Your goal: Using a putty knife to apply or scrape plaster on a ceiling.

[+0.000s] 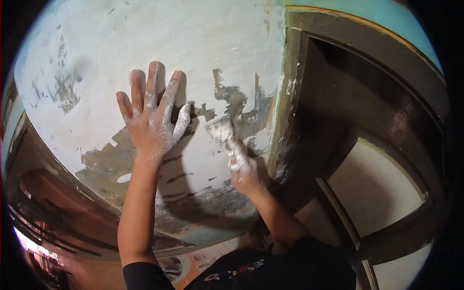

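Note:
My left hand [153, 118], dusted with white powder, lies spread against a wall [193, 34] patched in white and grey. My right hand [245, 169] is wrapped round the handle of a scraper [221, 129]. The scraper's wide blade, smeared with white, rests at the wall to the right of my left thumb. Ragged grey patches [235, 100] show above and right of the blade. A larger bare brownish-grey patch [107, 162] spreads below my left hand. White powder coats the fingers of my right hand too.
A dark wooden door frame [289, 96] borders the wall on the right, beside a dark door with pale panels [379, 186]. Another brown wooden frame [67, 181] stands at the left. Patterned orange and white flooring [205, 258] shows below.

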A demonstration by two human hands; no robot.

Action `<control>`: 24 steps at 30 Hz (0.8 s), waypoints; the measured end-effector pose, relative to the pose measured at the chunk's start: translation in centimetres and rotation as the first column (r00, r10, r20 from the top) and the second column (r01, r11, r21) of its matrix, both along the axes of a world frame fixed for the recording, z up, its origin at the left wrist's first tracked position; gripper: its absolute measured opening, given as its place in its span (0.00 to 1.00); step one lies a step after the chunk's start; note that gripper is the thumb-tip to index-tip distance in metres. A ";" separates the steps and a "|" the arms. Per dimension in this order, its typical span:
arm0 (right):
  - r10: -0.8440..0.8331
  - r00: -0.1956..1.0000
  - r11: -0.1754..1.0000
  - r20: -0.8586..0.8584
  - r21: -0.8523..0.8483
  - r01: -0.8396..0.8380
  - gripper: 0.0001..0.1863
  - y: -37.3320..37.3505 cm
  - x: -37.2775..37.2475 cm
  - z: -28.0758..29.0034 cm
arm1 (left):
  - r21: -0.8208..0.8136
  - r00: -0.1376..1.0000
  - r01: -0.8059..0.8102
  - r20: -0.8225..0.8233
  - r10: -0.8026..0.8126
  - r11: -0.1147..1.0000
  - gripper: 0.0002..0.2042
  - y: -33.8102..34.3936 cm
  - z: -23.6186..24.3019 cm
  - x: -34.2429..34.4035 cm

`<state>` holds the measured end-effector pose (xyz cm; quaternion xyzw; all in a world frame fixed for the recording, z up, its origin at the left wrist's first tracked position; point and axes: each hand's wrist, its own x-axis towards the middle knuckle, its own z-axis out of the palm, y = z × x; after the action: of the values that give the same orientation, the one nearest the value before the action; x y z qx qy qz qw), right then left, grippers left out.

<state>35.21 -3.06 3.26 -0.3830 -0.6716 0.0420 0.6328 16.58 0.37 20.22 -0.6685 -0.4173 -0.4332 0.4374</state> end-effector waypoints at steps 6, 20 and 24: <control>0.128 0.988 0.984 -0.084 -0.111 -0.137 0.22 0.4 -0.2 -4.8 | -0.066 1.000 0.022 0.004 -0.022 0.998 0.26 -0.2 -3.7 -0.9; 0.213 0.910 0.894 -0.357 -0.304 -0.328 0.24 -0.9 -1.3 -10.2 | -0.178 0.995 0.072 -0.054 -0.082 0.981 0.27 -0.2 -22.0 -4.8; 0.062 0.998 0.991 -0.034 -0.118 -0.065 0.23 0.5 -1.8 -6.8 | -0.220 0.994 0.091 -0.032 -0.100 0.971 0.27 -0.6 -22.3 -4.4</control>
<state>33.38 -2.61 -3.49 -0.3977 -0.6700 0.1077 0.6175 12.17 -0.26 -2.07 -0.7407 -0.4203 -0.3911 0.3489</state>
